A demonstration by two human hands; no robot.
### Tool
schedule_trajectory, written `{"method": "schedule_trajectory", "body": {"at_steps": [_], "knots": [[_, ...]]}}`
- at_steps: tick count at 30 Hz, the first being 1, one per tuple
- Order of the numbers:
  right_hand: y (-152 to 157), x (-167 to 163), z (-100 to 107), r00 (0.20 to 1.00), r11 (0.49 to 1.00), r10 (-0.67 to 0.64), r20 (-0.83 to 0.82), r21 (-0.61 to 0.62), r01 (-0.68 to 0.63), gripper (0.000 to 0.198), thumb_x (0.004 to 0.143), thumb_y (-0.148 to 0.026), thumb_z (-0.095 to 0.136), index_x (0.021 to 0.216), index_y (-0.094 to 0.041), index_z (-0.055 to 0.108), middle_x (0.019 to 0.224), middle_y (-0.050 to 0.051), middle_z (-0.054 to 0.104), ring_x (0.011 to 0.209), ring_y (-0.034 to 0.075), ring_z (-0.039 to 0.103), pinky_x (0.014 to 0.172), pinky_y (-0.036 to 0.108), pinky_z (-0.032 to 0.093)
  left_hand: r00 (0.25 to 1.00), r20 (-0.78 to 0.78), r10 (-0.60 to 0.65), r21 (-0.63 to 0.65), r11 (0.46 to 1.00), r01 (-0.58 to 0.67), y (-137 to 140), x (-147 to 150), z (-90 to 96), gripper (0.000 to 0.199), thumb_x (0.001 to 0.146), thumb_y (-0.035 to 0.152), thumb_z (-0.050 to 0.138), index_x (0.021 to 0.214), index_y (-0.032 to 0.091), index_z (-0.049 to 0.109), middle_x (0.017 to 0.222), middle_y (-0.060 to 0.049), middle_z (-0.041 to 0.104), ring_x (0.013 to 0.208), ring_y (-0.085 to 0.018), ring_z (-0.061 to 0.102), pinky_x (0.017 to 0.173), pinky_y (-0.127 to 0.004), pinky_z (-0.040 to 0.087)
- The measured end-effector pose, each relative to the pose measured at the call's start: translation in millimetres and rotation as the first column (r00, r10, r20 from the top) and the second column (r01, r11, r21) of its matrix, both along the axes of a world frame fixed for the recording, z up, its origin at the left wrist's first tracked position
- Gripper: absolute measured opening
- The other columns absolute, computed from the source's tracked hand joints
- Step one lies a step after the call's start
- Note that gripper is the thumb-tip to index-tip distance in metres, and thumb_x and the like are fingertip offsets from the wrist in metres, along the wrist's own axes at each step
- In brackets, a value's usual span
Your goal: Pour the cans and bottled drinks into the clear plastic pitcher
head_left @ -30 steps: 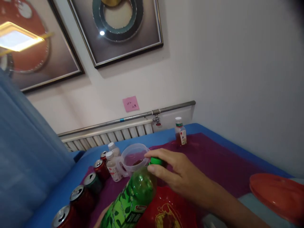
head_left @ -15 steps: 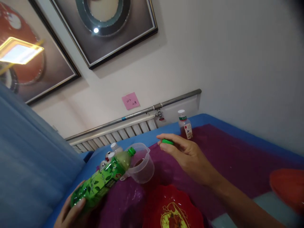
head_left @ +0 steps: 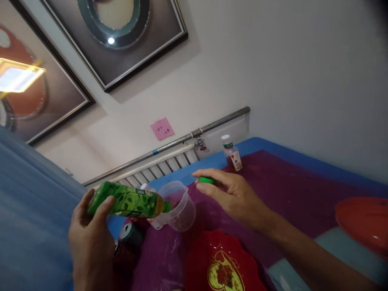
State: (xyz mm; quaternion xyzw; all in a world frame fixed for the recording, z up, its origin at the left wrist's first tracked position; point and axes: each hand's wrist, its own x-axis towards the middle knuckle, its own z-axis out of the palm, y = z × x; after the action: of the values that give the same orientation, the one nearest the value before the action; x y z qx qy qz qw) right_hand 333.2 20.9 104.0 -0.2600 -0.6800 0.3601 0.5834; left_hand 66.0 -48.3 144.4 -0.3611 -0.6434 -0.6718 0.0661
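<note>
My left hand [head_left: 91, 238] grips a green drink bottle [head_left: 130, 201] near its base. The bottle lies almost level, its uncapped neck tipped slightly down at the rim of a clear plastic measuring jug [head_left: 182, 214]. Whether liquid is flowing cannot be made out. Between the thumb and fingers of my right hand [head_left: 239, 198] is a green bottle cap [head_left: 206, 180], held to the right of the jug. Behind the green bottle, a white-capped bottle [head_left: 146, 186] is mostly hidden.
A red scalloped plate [head_left: 197, 266] lies in front of the jug. Open drink cans [head_left: 129, 232] stand at left. A white-capped bottle with a label [head_left: 233, 155] stands at the back, an orange-red dish [head_left: 363, 222] at right. A blue curtain [head_left: 39, 210] hangs at left.
My left hand has raised the base of the green bottle, tipping its neck down to the jug. The cans behind it have come into view. My right hand still holds the cap.
</note>
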Motion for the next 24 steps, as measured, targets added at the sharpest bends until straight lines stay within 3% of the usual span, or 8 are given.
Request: {"method": "schedule_trajectory", "body": {"at_steps": [3,9,17,24], "knots": [[0,1,0,0.999,0.999,-0.012,0.035,0.036,0.011,0.021,0.086,-0.029,0.06,0.102,-0.02,0.071,0.099,0.003,0.075,0.091,0.018,0.068,0.082,0.031,0.053,1.0,-0.006,0.009,0.056,0.998,-0.009,16,17,-2.5,0.068,0.068,0.048,0.078,0.129,0.025,0.06,0.12,-0.006,0.066,0.115,-0.029,0.059,0.106,-0.049,0.041],[3,1,-3,0.996,0.996,0.003,0.088,0.083,-0.01,0.022,0.086,-0.026,0.059,0.105,-0.02,0.07,0.104,0.003,0.074,0.096,0.018,0.068,0.082,0.03,0.052,0.988,0.079,-0.129,0.145,0.983,0.117,36,35,-9.0,0.07,0.065,0.04,0.081,0.129,0.024,0.059,0.115,-0.005,0.067,0.112,-0.026,0.061,0.103,-0.043,0.045],[8,-2,-10,0.991,0.996,-0.009,0.136,0.088,-0.003,0.023,0.084,-0.023,0.06,0.105,-0.019,0.07,0.103,0.003,0.074,0.093,0.018,0.068,0.077,0.028,0.051,0.991,0.036,-0.13,0.102,0.987,0.125,35,39,-5.2,0.068,0.068,0.039,0.079,0.13,0.021,0.058,0.119,-0.007,0.066,0.114,-0.026,0.06,0.103,-0.042,0.044],[10,-6,-13,0.982,0.996,-0.022,0.19,0.087,0.005,0.029,0.077,-0.011,0.06,0.104,-0.017,0.07,0.099,0.004,0.073,0.089,0.017,0.067,0.083,0.031,0.05,0.989,0.04,-0.141,0.13,0.982,0.135,35,41,-3.2,0.069,0.067,0.035,0.079,0.13,0.018,0.058,0.121,-0.008,0.065,0.112,-0.023,0.061,0.105,-0.039,0.043]]}}
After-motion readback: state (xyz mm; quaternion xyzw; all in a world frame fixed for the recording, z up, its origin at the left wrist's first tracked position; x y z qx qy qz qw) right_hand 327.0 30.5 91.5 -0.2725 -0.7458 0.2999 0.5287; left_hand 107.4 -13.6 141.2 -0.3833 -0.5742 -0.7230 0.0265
